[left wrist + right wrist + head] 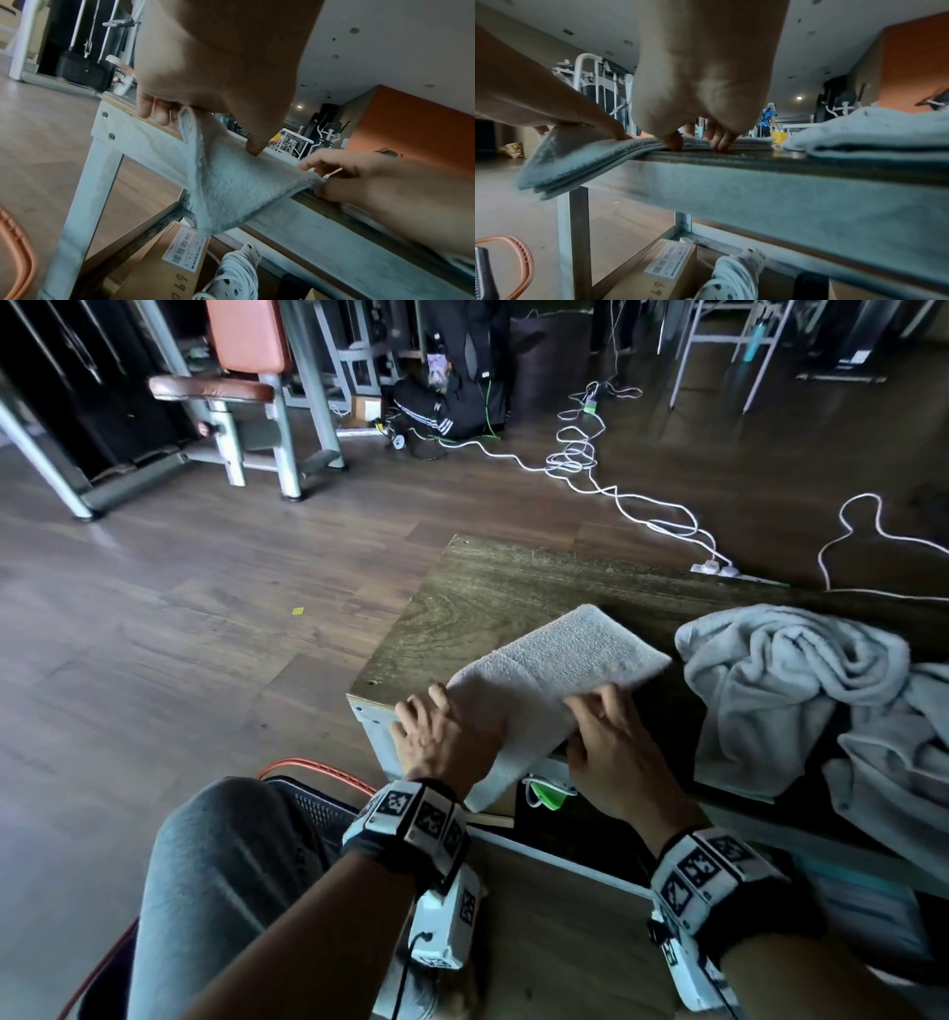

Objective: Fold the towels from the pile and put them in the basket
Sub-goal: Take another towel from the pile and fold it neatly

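A folded grey towel (554, 660) lies on the near left corner of the wooden table (513, 588), and its near end hangs over the edge (223, 192). My left hand (441, 737) grips that end's left side, thumb pressing on top (205, 130). At the right corner, my right hand (611, 737) pinches the layers at the table's edge (698, 142). The pile of crumpled grey towels (785, 680) sits to the right on the table. A dark mesh basket (318, 806) with an orange handle stands on the floor below my left wrist, mostly hidden.
A cardboard box (164, 263) and a coiled white extension cord (236, 270) lie on the shelf under the table. My knee in grey trousers (215, 865) is at the lower left. White cables (575, 454) trail over the floor; gym machines (246, 336) stand behind.
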{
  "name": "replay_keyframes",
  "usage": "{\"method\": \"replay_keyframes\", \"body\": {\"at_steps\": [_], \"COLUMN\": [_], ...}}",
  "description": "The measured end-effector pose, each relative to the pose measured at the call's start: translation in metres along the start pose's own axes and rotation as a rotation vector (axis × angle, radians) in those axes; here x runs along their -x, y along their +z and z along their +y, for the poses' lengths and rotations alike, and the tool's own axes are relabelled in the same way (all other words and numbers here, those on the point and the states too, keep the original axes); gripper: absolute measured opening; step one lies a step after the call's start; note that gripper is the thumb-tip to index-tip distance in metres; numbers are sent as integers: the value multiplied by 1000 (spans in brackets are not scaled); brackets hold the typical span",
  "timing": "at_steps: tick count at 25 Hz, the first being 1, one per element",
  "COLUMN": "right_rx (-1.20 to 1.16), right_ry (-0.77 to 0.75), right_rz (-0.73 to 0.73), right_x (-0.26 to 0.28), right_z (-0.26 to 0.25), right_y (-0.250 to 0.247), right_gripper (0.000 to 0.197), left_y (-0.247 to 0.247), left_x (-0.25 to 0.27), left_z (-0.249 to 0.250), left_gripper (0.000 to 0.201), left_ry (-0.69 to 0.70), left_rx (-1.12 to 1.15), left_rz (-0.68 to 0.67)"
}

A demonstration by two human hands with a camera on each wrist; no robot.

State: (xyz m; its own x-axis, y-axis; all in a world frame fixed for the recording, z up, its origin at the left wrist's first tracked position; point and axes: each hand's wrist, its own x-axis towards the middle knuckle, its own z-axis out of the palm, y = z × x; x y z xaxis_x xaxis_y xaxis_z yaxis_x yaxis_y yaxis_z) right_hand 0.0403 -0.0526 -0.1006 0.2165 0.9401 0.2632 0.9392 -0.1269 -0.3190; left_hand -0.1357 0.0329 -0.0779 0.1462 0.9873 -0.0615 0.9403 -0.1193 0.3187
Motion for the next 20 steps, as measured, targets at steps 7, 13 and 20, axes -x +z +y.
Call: {"method": "replay_keyframes", "body": {"at_steps": [7,13,20], "right_rx": [-211,-228,-321], "right_ry": [36,75,-15], "right_rz": [-158,-156,30], "right_x": [34,30,30], "right_z": [8,-2,-9], "right_y": [2,-2,-5], "right_gripper": [82,105,57], "left_y": [-16,-30,-56], "left_x": [-2,3,3], "left_z": [7,19,25], "left_gripper": [44,19,41], "left_ry": [-15,-93,-157], "left_rx": [480,1244,1565], "left_rz": [-83,-280,-571]}}
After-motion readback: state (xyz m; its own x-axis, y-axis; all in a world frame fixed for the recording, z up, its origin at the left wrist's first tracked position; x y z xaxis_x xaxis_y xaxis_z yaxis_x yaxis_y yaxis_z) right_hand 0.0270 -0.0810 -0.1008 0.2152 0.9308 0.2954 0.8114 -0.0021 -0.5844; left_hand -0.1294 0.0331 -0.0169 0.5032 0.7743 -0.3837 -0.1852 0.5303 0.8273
